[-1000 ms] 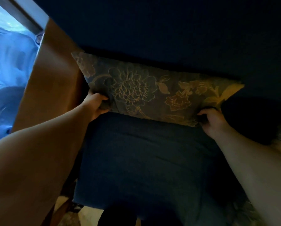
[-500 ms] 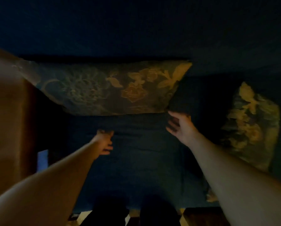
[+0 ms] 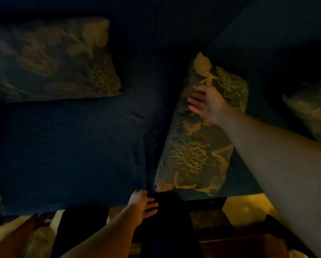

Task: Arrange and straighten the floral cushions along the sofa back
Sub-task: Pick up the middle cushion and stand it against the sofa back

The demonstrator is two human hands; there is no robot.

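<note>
A dark floral cushion point(image 3: 50, 60) leans against the blue sofa back at the upper left. A second floral cushion point(image 3: 195, 149) lies askew on the seat in the middle, one corner pointing up toward the back. My right hand point(image 3: 206, 102) is spread over its upper part, fingers apart; whether it touches is unclear. My left hand point(image 3: 143, 202) hovers open at the seat's front edge, just below the cushion's lower left corner. A third floral cushion point(image 3: 314, 108) shows at the right edge, partly cut off.
The dark blue sofa seat point(image 3: 72, 149) fills the left middle, with the sofa back point(image 3: 165, 19) above. Below the front edge are my dark trouser legs point(image 3: 169, 229), a patterned floor and a brown wooden piece point(image 3: 230, 237).
Both hands have let go of the left cushion, which now rests against the back. The view swung right; my right hand moved onto the middle cushion and my left hand dropped to the seat's front edge.
</note>
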